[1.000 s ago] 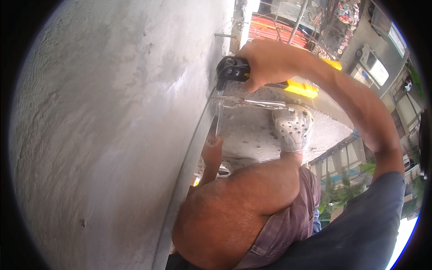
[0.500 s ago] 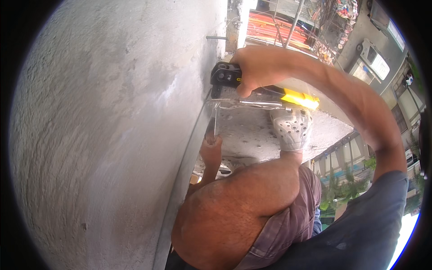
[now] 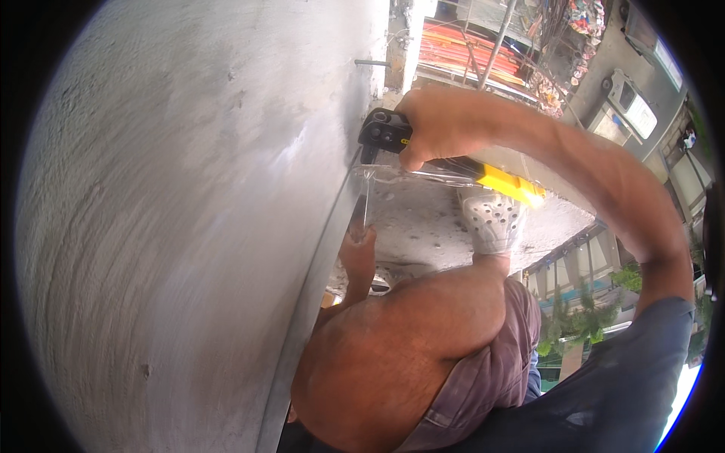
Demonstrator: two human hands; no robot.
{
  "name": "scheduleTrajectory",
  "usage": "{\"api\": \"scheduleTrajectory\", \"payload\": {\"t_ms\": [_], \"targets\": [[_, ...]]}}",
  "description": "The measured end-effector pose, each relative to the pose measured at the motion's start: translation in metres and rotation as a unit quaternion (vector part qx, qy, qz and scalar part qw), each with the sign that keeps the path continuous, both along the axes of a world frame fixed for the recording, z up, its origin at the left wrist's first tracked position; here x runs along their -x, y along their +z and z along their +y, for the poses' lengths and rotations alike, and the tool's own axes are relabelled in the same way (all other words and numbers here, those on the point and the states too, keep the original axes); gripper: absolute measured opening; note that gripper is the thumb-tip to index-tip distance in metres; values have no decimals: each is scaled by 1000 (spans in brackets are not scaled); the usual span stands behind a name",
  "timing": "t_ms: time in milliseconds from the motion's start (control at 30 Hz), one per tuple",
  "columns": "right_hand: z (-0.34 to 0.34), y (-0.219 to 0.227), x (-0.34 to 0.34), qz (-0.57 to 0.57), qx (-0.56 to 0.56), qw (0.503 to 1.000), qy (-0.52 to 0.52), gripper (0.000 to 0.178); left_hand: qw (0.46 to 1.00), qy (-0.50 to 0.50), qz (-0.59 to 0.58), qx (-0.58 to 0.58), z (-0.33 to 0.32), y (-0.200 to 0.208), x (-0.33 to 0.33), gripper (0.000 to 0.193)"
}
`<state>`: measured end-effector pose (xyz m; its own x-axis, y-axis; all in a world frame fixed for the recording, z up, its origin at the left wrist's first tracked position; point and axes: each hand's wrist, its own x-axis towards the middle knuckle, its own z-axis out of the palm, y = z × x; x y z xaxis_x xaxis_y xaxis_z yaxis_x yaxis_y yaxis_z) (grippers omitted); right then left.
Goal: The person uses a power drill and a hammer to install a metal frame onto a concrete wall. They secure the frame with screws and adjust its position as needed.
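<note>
Right hand [image 3: 442, 123] grips one yellow-handled plier-like tool [image 3: 498, 180] crosswise, head toward the wall's edge [image 3: 308, 291]; left hand [image 3: 357, 253] clasps one narrow strip [image 3: 365, 200].

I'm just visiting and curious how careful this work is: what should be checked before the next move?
1. Right hand gripping the black-headed tool with a yellow handle: ok, fingers wrapped around it near the head.
2. Left hand holding the narrow, shiny, upright piece: ok.
3. Shiny piece touching the tool's head: cannot tell; they lie close together in this view.
4. Tool's head touching the smooth grey wall: cannot tell; it is right beside it.
5. White perforated shoe on the rough grey concrete ledge: looks ok.
6. Gloves worn: not ok, if wanted; both hands are bare.
</note>
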<state>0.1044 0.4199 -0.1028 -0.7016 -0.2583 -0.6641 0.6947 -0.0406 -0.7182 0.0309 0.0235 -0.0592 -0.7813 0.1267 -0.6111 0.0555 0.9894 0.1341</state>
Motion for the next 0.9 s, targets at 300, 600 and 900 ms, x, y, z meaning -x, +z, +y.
{"api": "scheduleTrajectory", "payload": {"t_ms": [300,600,900], "targets": [[-5,15,0,34,-56,998,5,40,1000,-5,-15,21,-10,-2,8,43],[-8,21,9,25,-66,994,85,43,997,1,30,-67,12,-6,-4,31],[0,-7,6,-96,144,983,54,43,997,-58,44,-18,-23,-25,6,33]]}}
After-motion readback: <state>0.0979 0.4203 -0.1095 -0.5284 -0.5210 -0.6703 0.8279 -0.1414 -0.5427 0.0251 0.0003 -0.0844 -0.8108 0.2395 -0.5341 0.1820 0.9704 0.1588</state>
